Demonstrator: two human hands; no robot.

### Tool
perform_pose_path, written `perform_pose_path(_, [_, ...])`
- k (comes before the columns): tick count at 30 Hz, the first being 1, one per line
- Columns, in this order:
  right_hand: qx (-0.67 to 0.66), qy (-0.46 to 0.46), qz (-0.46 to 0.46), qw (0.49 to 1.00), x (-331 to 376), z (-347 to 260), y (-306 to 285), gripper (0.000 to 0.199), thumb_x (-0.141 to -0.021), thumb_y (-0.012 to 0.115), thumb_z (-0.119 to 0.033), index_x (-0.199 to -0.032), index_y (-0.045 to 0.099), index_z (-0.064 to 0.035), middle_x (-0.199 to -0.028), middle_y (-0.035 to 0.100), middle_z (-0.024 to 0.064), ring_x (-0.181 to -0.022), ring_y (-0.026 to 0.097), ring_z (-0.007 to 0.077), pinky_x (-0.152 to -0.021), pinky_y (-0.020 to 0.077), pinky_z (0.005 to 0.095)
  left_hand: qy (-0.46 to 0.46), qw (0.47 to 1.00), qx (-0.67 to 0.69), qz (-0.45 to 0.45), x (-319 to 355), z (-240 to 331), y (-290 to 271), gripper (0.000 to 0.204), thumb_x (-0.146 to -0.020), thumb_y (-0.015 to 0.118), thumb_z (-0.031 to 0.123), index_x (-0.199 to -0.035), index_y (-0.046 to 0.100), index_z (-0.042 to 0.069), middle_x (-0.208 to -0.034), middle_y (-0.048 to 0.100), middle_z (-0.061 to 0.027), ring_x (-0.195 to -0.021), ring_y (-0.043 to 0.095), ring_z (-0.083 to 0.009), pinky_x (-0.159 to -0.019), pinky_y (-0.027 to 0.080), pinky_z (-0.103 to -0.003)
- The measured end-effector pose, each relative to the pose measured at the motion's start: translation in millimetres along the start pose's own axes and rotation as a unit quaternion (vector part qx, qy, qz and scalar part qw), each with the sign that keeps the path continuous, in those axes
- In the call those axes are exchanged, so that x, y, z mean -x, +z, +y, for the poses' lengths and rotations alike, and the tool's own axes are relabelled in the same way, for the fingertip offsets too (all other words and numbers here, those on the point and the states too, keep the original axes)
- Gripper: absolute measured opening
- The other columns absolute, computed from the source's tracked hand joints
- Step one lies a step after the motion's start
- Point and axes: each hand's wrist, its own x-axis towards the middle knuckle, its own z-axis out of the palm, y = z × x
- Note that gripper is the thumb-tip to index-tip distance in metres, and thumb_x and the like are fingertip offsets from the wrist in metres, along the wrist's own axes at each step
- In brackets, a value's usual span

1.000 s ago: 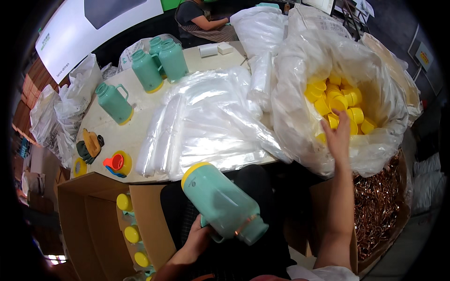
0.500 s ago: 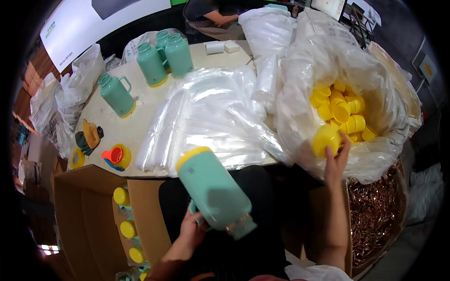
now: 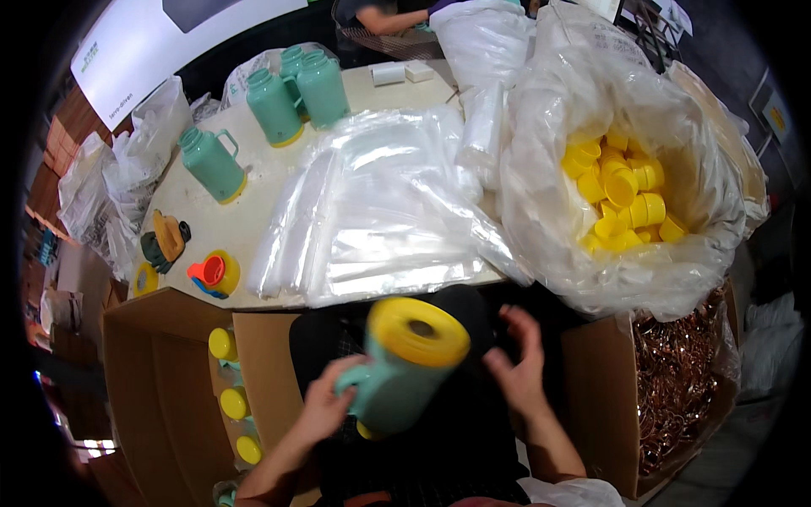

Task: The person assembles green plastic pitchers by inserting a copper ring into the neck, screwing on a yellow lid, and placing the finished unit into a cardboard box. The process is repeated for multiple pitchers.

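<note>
Below the table, left hand (image 3: 325, 407) grips a yellow-capped green jug (image 3: 401, 363) — right hand (image 3: 519, 372) spread loose.

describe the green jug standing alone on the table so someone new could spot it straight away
Start at the pale table and find the stack of clear plastic bags in its middle. Left of that stack stands a mint-green jug, upright, with a yellow base and a side handle. Unlike the cluster of three jugs farther back, it stands by itself.

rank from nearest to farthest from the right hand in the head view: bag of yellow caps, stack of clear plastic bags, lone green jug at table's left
1. stack of clear plastic bags, just up-left of the right hand
2. bag of yellow caps, up-right
3. lone green jug, far left of the table

The first two are fairly close.
</note>
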Motion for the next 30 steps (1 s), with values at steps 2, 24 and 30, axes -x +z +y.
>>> perform_pose_path(2, [-0.04,0.031,-0.088,0.995,-36,-3,-11,0.075,-0.09,0.065,-0.043,-0.15,0.042,-0.0046,-0.151,0.045,0.0142,-0.143,0.04,0.0294,-0.116,0.0323,0.0426,-0.083,0.993,-0.004,-0.08,3,33,23,0.052,-0.086,0.063,-0.006,-0.137,0.055,0.006,-0.118,0.068,-0.0122,-0.11,0.068,-0.0254,-0.096,0.052,-0.037])
perform_pose_path(24, [-0.162,0.103,-0.322,0.927,-93,14,35,0.04,-0.086,0.076,-0.009,-0.124,0.062,-0.0028,-0.097,0.061,0.0036,-0.099,0.059,0.0133,-0.091,0.0493,0.0295,0.043,0.945,-0.319,-0.058,-189,-70,34,0.026,-0.088,0.072,0.023,-0.109,0.065,0.009,-0.1,0.06,-0.0121,-0.097,0.063,-0.0329,-0.078,0.052,-0.042])
perform_pose_path(30, [-0.169,0.105,-0.348,0.916,-102,25,37,0.043,-0.083,0.077,-0.002,-0.123,0.062,-0.003,-0.093,0.061,0.0032,-0.102,0.063,0.0148,-0.093,0.0505,0.0305,0.145,0.956,-0.245,0.065,-214,-13,28,0.007,-0.086,0.074,0.011,-0.083,0.07,0.006,-0.076,0.064,-0.0106,-0.07,0.061,-0.0314,-0.065,0.05,-0.04])
